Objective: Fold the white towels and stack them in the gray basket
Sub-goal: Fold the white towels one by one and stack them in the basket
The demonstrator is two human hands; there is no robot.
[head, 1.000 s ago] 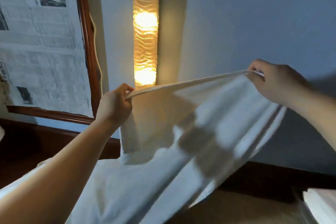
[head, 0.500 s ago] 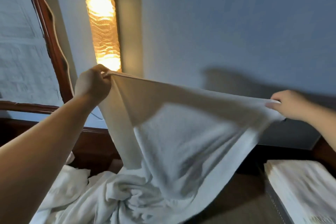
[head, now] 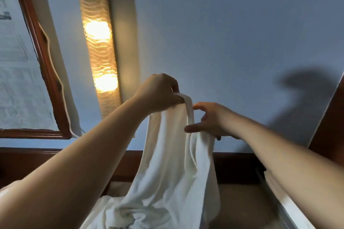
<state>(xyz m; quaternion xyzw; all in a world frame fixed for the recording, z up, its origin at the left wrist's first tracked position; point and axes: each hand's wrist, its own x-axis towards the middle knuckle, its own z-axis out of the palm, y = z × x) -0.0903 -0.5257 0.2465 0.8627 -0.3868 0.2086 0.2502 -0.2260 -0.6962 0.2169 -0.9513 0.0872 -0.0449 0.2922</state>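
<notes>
Both arms are up in front of the wall, hands close together, with the towel [head: 167, 163] hanging between them. The left hand [head: 158, 93] sits a touch higher, fingers curled tight over the top edge, the cloth bunched in its fist. The right hand [head: 210, 119] is just beside it and a little lower, thumb and forefinger spread in a loose C around a narrow fold of the hem; the lower fingers look tucked against the cloth, though I can't tell how firmly they grip. The towel drops in long folds to a crumpled white heap [head: 119, 212] at the bottom. Off to the left the lamp [head: 99, 50] glows amber, next to a wood frame [head: 46, 65]. Low on the right, a pale stack [head: 290, 204] peeks out under the right forearm; blurred, hard to say more.
</notes>
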